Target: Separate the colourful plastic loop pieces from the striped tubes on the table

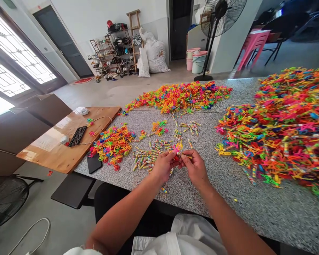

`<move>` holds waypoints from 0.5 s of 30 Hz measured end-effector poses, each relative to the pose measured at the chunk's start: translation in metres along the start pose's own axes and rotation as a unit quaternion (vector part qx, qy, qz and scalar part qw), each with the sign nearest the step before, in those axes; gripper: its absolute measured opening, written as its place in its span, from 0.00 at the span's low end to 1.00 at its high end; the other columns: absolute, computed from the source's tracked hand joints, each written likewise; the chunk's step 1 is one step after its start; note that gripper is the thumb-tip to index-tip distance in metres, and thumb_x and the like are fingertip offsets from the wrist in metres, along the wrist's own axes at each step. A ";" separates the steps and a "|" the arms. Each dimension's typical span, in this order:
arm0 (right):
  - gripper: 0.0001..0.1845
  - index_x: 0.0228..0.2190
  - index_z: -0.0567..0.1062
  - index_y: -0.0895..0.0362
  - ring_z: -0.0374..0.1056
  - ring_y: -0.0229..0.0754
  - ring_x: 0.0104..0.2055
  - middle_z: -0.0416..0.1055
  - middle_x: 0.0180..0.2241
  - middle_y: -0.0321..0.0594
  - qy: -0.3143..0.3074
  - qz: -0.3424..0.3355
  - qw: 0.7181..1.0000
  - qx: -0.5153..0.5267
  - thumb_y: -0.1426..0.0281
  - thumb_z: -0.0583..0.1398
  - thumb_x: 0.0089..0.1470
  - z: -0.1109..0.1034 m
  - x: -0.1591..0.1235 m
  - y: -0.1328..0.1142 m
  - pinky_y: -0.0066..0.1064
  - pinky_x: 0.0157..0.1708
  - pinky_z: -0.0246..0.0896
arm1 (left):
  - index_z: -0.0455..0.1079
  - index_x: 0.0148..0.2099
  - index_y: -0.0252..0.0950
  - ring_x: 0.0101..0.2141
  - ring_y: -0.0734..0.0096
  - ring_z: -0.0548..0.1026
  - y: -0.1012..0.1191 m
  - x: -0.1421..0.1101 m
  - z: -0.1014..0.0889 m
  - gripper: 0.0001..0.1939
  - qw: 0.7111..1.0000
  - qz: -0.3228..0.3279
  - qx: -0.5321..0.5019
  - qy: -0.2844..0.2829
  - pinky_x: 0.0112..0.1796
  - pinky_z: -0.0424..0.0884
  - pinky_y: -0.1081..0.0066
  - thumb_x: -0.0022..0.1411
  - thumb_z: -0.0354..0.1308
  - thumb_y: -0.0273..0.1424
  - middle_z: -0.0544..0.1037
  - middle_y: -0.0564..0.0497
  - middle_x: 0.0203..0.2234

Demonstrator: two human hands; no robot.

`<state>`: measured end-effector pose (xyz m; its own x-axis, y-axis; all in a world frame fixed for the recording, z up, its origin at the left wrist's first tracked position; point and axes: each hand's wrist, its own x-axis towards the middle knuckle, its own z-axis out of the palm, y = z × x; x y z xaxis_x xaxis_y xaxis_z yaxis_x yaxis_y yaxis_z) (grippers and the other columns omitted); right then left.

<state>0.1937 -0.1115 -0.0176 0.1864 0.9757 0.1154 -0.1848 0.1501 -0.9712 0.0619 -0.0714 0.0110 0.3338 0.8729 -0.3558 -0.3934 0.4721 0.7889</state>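
Note:
My left hand is closed around a few small plastic pieces in pink, yellow and red. Close beside it, my right hand pinches what looks like a small striped tube, its fingertips nearly touching the left ones. The fingers partly hide the held things. Under and left of my hands lies a spread of striped tubes, with more tubes beyond. Left of these is a pile of bright plastic pieces, and a smaller cluster sits above the tubes.
Large heaps of plastic pieces lie on the right and at the back of the speckled tabletop. A black phone rests at its left edge. A wooden board carries a black rack-like item. A standing fan is behind.

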 end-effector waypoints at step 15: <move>0.13 0.35 0.72 0.53 0.65 0.35 0.21 0.75 0.32 0.37 0.372 -0.036 0.927 0.027 0.60 0.65 0.51 -0.132 0.076 -0.026 0.30 0.23 0.63 | 0.71 0.53 0.34 0.47 0.61 0.74 0.056 0.126 -0.061 0.15 0.804 0.191 0.520 0.217 0.49 0.66 0.66 0.66 0.57 0.32 0.77 0.41 0.47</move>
<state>0.3404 -0.0625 -0.0109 0.8103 0.5858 -0.0151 -0.1902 0.2385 -0.9523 0.0292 0.0732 -0.0203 -0.0592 0.9970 0.0494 0.6085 -0.0032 0.7935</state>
